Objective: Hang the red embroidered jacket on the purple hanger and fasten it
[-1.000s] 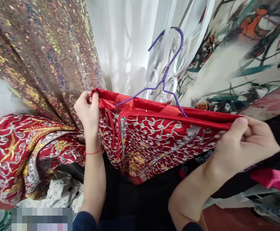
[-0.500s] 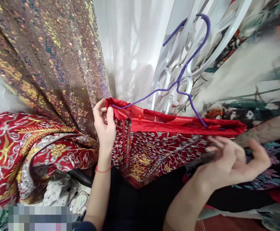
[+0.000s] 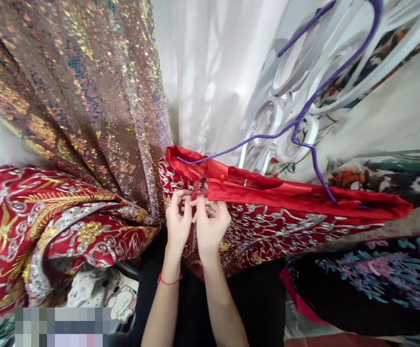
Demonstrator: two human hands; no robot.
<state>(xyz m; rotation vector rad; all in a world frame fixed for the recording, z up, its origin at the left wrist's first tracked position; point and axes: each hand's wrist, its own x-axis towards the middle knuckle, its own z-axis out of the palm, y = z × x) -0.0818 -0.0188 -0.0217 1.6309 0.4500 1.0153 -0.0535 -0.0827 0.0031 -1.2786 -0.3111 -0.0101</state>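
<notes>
A red skirt (image 3: 275,226) with silver and gold embroidery hangs by its red satin waistband (image 3: 246,193) from a purple wire hanger (image 3: 300,118). At the opening on the waistband's left part, thin red ties (image 3: 200,189) show between my hands. My left hand (image 3: 178,219), a red string bracelet at its wrist, has its fingers closed around a tie. Right beside it, my right hand (image 3: 212,221) is pinched on the ties too. The fingertips overlap, so the exact grip of each is partly hidden.
A sequined curtain (image 3: 119,96) hangs at the left above a red embroidered garment (image 3: 69,221). White scrollwork metal (image 3: 268,115) stands behind the hanger. At the lower right lies a black floral cloth (image 3: 383,279).
My right hand has left the waistband's right side and come over beside my left. My left hand has moved from the waistband's left end to the ties. The hanger appears nearer.
</notes>
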